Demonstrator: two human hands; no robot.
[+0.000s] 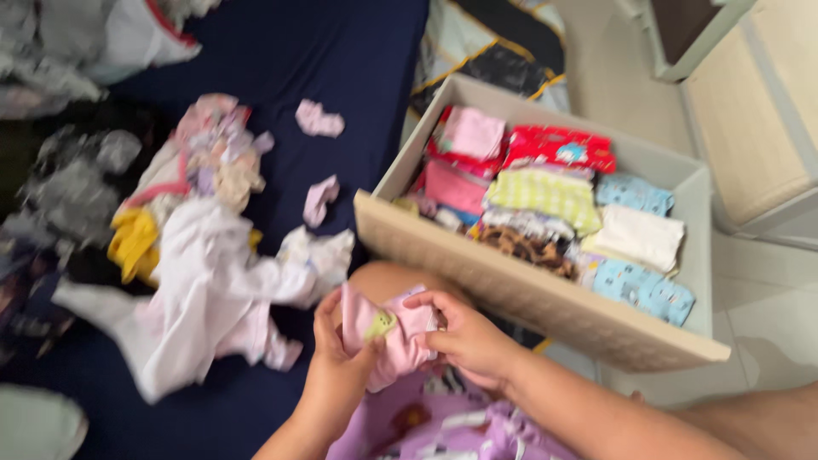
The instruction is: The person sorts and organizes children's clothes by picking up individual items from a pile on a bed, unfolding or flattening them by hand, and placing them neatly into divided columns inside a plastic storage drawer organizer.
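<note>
Pink garment [394,334], small and soft with a yellow-green patch, sits bunched between both hands just above the person's lap. Left hand [334,375] closes on its near side, thumb pressed over the cloth; right hand [464,336] grips the far side, fingers [423,300] curled over the top edge. Both hands are clamped on the fabric, not spread.

Folding it well seems to call for keeping the edges aligned and the cloth taut between the two grips, so the bundle stays as compact as the folded pieces already packed.

Beyond the right fingertips stands the beige drawer [528,294], its front wall close by, rows of folded clothes [554,200] inside. Left of the left fingers a loose pile of clothes [204,255] lies on the dark blue bedding [341,60], with some bare cloth between pile and hands.
</note>
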